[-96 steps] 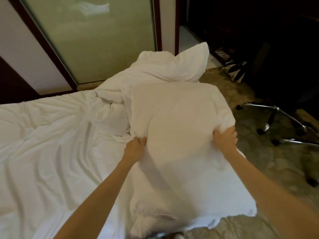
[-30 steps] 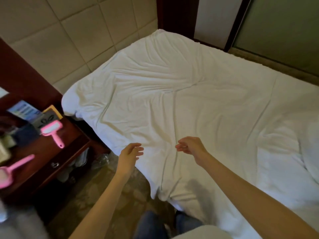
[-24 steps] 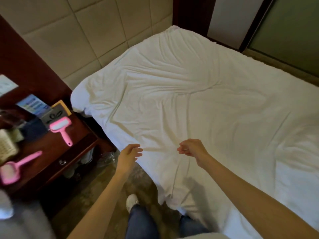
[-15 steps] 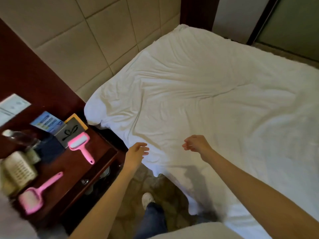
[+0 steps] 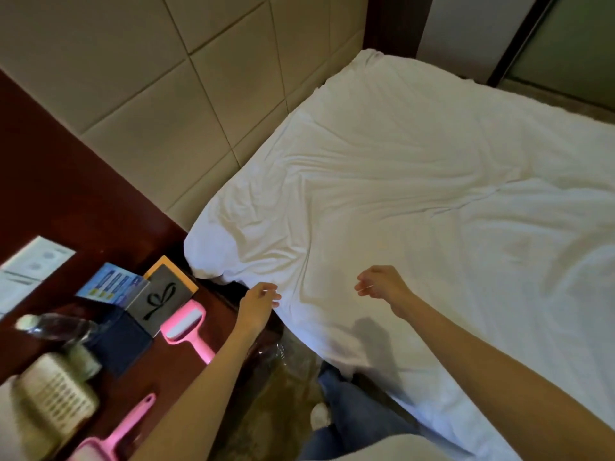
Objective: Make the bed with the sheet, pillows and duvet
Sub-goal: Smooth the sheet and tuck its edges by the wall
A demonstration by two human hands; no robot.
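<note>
A: What do the hands hold?
B: Nothing. The left hand (image 5: 258,302) and the right hand (image 5: 379,286) hover with loosely curled fingers just above the near edge of the sheet (image 5: 416,194).
A: And the sheet?
B: It covers the bed up to the headboard (image 5: 166,94), but it is wrinkled. I judge that smoothing is left; no pillows or duvet show here.

Left hand (image 5: 258,301) beside sheet (image 5: 432,194) edge; right hand (image 5: 382,287) over sheet.
</note>
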